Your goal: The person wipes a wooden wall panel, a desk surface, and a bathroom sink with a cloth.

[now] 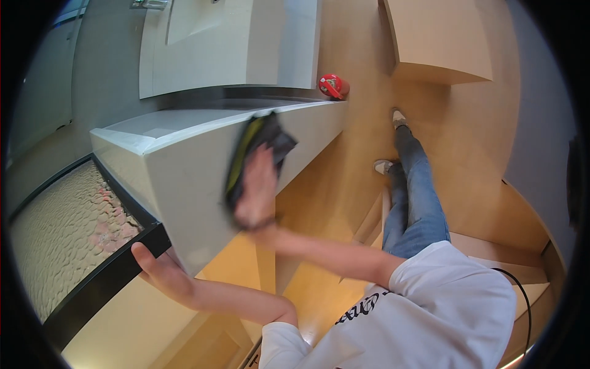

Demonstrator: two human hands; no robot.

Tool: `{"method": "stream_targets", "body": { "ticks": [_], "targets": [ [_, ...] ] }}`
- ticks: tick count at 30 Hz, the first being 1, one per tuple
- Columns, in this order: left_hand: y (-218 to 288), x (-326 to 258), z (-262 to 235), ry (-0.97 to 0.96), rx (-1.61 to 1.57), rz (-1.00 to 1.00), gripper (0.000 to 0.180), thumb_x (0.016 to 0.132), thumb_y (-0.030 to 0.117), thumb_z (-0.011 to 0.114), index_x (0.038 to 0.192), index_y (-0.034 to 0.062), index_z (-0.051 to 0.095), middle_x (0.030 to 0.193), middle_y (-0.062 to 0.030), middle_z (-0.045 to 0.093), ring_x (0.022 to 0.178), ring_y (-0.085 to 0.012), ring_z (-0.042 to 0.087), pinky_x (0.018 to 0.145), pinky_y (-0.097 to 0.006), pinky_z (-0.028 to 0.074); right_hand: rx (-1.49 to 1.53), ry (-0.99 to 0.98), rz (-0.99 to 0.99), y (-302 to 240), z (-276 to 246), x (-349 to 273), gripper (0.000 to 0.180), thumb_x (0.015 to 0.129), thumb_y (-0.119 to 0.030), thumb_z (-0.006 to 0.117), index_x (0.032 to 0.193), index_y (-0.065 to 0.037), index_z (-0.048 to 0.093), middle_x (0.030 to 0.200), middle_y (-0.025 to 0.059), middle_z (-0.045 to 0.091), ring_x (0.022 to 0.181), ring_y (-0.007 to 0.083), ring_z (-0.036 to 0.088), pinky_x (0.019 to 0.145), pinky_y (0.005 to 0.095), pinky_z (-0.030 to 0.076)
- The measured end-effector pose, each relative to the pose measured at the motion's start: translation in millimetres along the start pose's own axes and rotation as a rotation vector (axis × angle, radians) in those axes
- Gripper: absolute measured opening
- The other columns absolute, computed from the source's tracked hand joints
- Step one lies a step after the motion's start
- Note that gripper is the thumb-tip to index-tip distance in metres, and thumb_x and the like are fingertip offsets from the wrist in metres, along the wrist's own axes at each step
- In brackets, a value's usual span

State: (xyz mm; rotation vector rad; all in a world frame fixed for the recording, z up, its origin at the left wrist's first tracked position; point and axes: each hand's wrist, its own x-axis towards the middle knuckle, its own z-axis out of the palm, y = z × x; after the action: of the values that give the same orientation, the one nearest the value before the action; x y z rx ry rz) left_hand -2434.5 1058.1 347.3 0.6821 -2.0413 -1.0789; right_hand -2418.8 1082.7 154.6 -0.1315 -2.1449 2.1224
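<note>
Head camera, looking down: a person in a white T-shirt (430, 307) and blue jeans (424, 197) reaches both bare arms toward the left of the view. The right hand (258, 187), blurred, lies flat over a dark grey cloth (269, 132) with a yellow-green edge, fingers extended and close together. The cloth is at the upright side of a pale, box-like unit (196, 190), near its top edge; the blur hides how firmly it is pressed.

The left hand (166, 273) is at the corner of a black frame (104, 283), thumb resting up against it. Its other fingers are hidden, so I cannot tell whether they close around the frame. Inside the frame is a rippled beige surface (61, 227) with a pink patch (114, 232).

Beyond the pale unit stands a white washbasin cabinet (267, 43) with a metal tap (149, 3). A red, rounded object (332, 85) sits just beside its corner. At upper right, a light wooden box (442, 37) stands over the wood-coloured floor (350, 49).
</note>
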Motion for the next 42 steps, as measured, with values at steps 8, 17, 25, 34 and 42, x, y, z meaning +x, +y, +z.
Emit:
{"method": "stream_targets", "body": {
  "ticks": [8, 17, 25, 34, 42],
  "targets": [
    [0.4, -2.8, -4.5, 0.014, -0.009, -0.086, 0.073, 0.097, 0.039, 0.057, 0.148, -0.0019, 0.026, 0.147, -0.0170, 0.038, 0.129, -0.0266, 0.045, 0.111, -0.040, 0.035, 0.186, 0.042, -0.226, 12.2, -13.8, 33.7, 0.068, 0.079, -0.022, 0.058, 0.145, -0.013, 0.043, 0.157, 0.0230, 0.022, 0.143, 0.0427, 0.023, 0.113, 0.0572, 0.017],
    [2.1, 3.6, -5.2, 0.020, 0.140, -0.228, 0.072, 0.091, 0.039, 0.064, 0.139, -0.0095, 0.041, 0.142, -0.0151, 0.046, 0.124, -0.0248, 0.048, 0.106, -0.034, 0.037, 0.379, 0.263, 0.896, 132.4, -13.2, 131.2, 0.046, 0.098, -0.042, 0.047, 0.133, -0.012, 0.051, 0.122, 0.0033, 0.052, 0.110, 0.0149, 0.048, 0.097, 0.0329, 0.040],
    [-0.5, -16.9, -1.7, -0.017, 0.200, -0.341, 0.062, 0.089, 0.030, 0.071, 0.129, -0.0105, 0.047, 0.125, -0.0135, 0.055, 0.111, -0.0221, 0.055, 0.100, -0.034, 0.043, 0.704, 0.156, 1.338, -10.5, -31.4, 48.6, 0.059, 0.096, -0.053, 0.042, 0.134, -0.007, 0.048, 0.123, 0.0079, 0.057, 0.114, 0.0209, 0.053, 0.097, 0.0371, 0.043],
    [-37.6, -49.4, -20.7, 0.087, 0.280, -0.210, 0.081, 0.072, 0.048, 0.084, 0.122, -0.0076, 0.053, 0.120, -0.0141, 0.059, 0.108, -0.0241, 0.057, 0.096, -0.034, 0.046, 0.727, 0.333, 1.647, 169.0, -19.7, 122.3, 0.058, 0.095, -0.055, 0.047, 0.123, -0.005, 0.057, 0.127, 0.0103, 0.061, 0.111, 0.0284, 0.060, 0.099, 0.0462, 0.046],
    [-82.6, -91.3, -45.1, 0.067, 0.738, -0.010, 0.103, 0.077, 0.065, 0.068, 0.142, -0.0077, 0.033, 0.147, -0.0218, 0.039, 0.139, -0.0304, 0.035, 0.113, -0.037, 0.028, 0.452, -0.112, 1.420, 148.0, -63.2, 216.4, 0.030, 0.092, -0.041, 0.062, 0.091, -0.011, 0.061, 0.076, 0.0043, 0.059, 0.064, 0.0237, 0.059, 0.056, 0.0412, 0.048]
  ]
}}
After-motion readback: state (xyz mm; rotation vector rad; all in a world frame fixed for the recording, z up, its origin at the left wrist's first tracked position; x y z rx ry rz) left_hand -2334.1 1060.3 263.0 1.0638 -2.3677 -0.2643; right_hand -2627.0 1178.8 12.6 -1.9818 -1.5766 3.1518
